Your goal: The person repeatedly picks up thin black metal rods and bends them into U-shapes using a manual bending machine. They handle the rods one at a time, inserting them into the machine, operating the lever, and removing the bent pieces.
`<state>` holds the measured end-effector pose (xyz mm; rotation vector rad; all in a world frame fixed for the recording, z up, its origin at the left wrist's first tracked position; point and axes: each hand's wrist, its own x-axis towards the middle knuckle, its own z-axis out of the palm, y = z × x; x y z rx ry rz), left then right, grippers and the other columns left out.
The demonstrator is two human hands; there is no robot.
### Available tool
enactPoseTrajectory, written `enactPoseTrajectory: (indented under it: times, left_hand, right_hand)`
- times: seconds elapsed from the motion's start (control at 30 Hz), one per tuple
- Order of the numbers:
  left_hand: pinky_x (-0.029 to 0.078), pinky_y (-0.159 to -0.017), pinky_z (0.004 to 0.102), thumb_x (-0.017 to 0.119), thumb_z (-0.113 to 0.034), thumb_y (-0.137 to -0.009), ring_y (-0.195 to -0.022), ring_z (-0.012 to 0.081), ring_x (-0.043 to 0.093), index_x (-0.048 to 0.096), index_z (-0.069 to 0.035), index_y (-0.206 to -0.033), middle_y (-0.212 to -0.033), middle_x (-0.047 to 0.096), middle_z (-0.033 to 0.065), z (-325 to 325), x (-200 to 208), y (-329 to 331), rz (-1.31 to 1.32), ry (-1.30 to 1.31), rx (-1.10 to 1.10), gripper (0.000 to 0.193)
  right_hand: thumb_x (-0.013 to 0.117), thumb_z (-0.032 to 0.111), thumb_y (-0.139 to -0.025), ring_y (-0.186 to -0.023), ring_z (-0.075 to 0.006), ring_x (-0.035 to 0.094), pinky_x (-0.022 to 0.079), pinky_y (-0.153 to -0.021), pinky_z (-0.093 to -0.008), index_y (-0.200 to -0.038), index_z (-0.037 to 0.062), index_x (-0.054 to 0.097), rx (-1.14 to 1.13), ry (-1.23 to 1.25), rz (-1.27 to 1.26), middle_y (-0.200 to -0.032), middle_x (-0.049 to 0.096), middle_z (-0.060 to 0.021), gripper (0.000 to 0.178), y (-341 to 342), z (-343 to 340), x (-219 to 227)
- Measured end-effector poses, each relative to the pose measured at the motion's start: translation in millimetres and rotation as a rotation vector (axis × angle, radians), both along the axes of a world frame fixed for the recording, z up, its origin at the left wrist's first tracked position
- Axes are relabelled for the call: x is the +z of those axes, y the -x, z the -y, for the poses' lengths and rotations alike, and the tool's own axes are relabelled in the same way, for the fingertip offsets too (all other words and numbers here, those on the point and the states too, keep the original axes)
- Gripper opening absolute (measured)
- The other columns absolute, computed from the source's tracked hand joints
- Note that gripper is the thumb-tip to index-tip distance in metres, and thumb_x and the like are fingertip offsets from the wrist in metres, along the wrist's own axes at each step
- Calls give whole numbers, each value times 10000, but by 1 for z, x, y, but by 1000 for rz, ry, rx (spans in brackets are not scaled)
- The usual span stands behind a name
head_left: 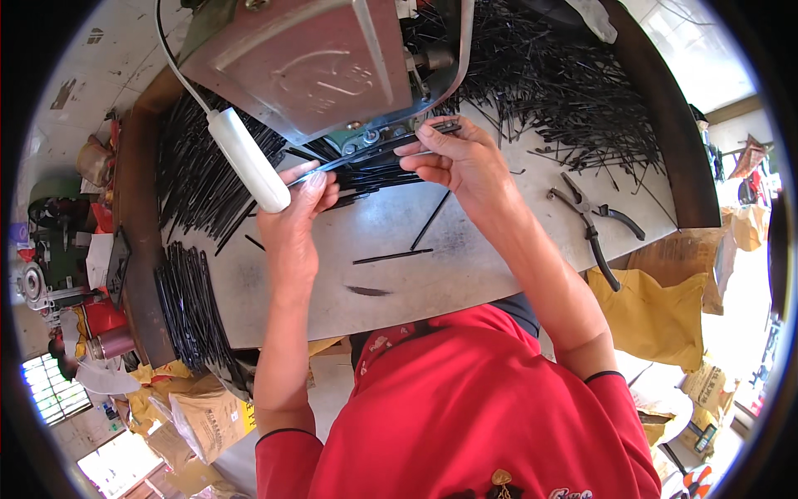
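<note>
A thin black metal rod [371, 152] spans between my two hands, just in front of the lower edge of a reddish-brown machine [299, 71]. My left hand [303, 195] pinches its left end between thumb and fingers. At the other end my right hand [461, 154] grips it, thumb on top. Beneath the rod lies a bundle of similar black rods [374, 177], partly hidden by my hands. Two loose rods rest on the metal tabletop [316, 283] nearer to me, one of them flat [392, 256] and one slanting [431, 221].
A white tube-shaped lamp [248, 158] hangs by my left hand. Piles of black rods cover the left [199, 166] and far right [573, 100]; another stack [193, 303] sits at the near left. Open pliers [588, 218] lie at right. A dark raised rim [677, 141] borders the table.
</note>
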<state>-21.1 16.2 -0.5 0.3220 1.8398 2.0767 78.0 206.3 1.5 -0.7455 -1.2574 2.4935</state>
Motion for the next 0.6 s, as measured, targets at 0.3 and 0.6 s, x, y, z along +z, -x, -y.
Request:
enactPoseTrajectory:
  times: [0.3, 0.6]
  left_hand:
    - [578, -783, 306, 523, -52, -929, -919, 296, 672, 471, 0, -983, -961, 639, 227, -29, -4, -5, 22, -199, 57, 92]
    - [598, -765, 306, 523, -29, -917, -901, 308, 675, 473, 8, -959, -925, 627, 185, -35, -4, -5, 108, -260, 166, 75]
  right_hand:
    - [515, 117, -952, -975, -248, 647, 532, -859, -302, -1098, -24, 478, -201, 170, -193, -1001, 622, -180, 206, 2, 23, -14]
    - [505, 159, -967, -942, -265, 657, 543, -824, -322, -1040, -27, 466, -212, 87, -225, -974, 628, -207, 203, -1, 28, -10]
